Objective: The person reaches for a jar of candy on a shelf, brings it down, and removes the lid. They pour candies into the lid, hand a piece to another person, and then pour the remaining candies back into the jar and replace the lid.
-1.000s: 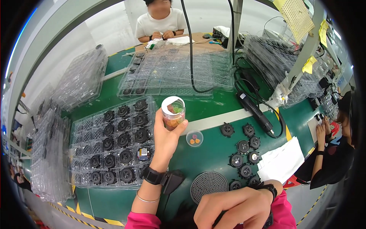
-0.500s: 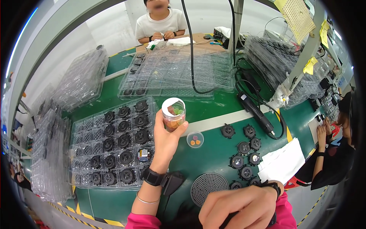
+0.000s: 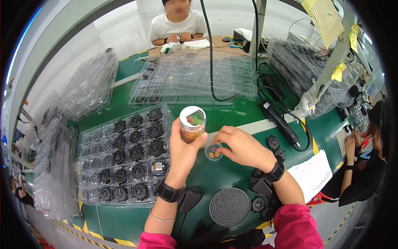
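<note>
My left hand is wrapped around a small clear jar of gummy candies in green, orange and red. A white disc covers part of the jar's top. Just right of it a shallow clear round lid lies on the bench, holding a purple candy and two orange ones. Over this lid hovers my right hand, fingers bent down and thumb slightly apart from them, near the purple candy. Whether the fingertips touch it, I cannot tell.
Left stands a clear tray with black round parts. A perforated grey disc lies in front, a black electric screwdriver at right, beside white paper. Stacked trays stand behind. Co-workers sit across and right.
My right hand has moved from close to the camera, at the lower edge, forward and left to the clear lid. My left hand keeps holding the jar in nearly the same place.
</note>
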Motion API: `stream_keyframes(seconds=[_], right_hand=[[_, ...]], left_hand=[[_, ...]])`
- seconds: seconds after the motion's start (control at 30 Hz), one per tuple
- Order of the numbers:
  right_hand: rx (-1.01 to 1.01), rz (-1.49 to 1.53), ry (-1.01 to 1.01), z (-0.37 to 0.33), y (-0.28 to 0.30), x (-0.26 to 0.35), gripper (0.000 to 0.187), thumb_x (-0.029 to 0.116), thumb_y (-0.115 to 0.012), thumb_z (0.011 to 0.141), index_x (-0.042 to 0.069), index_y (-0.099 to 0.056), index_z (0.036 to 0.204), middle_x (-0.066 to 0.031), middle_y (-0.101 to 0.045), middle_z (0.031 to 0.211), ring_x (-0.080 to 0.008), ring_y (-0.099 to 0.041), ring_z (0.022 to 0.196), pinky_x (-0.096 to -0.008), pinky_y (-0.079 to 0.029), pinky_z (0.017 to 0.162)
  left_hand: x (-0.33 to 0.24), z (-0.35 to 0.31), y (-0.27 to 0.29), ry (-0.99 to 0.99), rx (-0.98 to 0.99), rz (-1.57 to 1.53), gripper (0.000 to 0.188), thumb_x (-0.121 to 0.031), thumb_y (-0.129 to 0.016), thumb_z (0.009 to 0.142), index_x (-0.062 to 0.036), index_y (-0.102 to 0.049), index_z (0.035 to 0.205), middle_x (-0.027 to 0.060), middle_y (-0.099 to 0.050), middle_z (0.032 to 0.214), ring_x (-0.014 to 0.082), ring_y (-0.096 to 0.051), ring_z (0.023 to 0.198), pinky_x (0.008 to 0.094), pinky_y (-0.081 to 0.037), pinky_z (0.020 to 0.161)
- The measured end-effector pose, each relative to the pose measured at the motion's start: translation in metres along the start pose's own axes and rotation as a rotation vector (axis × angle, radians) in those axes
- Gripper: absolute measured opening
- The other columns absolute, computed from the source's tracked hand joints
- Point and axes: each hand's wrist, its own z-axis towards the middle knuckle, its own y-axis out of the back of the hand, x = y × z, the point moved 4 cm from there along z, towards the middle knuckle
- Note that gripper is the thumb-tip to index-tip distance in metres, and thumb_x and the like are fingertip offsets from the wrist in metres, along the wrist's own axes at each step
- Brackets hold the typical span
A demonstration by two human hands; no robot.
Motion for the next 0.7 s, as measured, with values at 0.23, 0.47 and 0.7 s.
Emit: stream_keyframes(seconds=[0.23, 0.47, 0.7], right_hand=[[-0.004, -0.068, 0.005, 0.003, -0.025, -0.013, 0.017, 0.007, -0.068, 0.075, 0.003, -0.063, 0.091, -0.0107, -0.054, 0.094, -0.0295, -0.054, 0.089, -0.0384, -0.046, 0.079], [0.006, -0.096, -0.011, 0.002, -0.033, -0.021, 0.014, 0.007, -0.068, 0.074, 0.002, -0.063, 0.086, -0.0097, -0.053, 0.100, -0.0280, -0.051, 0.093, -0.0367, -0.044, 0.084], [-0.013, -0.094, 0.001, 0.003, -0.035, -0.023, 0.013, 0.007, -0.069, 0.074, 0.003, -0.063, 0.085, -0.0097, -0.053, 0.101, -0.0278, -0.051, 0.094, -0.0369, -0.044, 0.085]], left_hand=[[-0.006, -0.004, -0.001, 0.012, 0.013, -0.027, 0.061, 0.005, -0.070, 0.074, 0.0010, -0.040, 0.127, 0.0091, -0.054, 0.116, 0.0164, -0.055, 0.108, 0.0296, -0.047, 0.090], [-0.002, -0.002, -0.004, 0.034, 0.049, -0.039, 0.063, 0.006, -0.069, 0.074, 0.0005, -0.038, 0.128, 0.0099, -0.052, 0.119, 0.0170, -0.055, 0.108, 0.0292, -0.047, 0.091], [-0.001, -0.002, -0.005, 0.050, 0.048, -0.053, 0.063, 0.007, -0.069, 0.073, 0.0011, -0.038, 0.128, 0.0103, -0.052, 0.119, 0.0173, -0.055, 0.108, 0.0293, -0.047, 0.091]])
